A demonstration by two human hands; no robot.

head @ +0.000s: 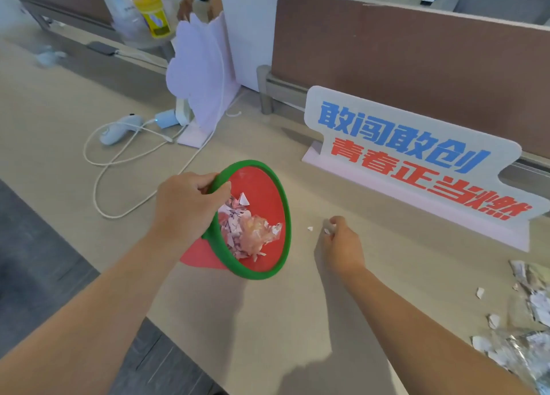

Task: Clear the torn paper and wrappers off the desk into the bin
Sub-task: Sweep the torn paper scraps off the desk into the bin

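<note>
Mid-pickup: my right hand has its fingertips pinched on a white paper scrap on the desk, with another tiny scrap just beside. My left hand curls round the green rim of the red bin near the desk's front edge, torn paper and a wrapper inside. The bin is tilted, base down-left, mouth facing up toward my right hand. Next, I reckon, I carry the pinch over the rim and let go inside. Then it's the wrapper pile, well off to the right.

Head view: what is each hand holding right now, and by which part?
Left hand grips the red bin by its green rim. Right hand pinches a small white paper scrap in its fingertips.
</note>
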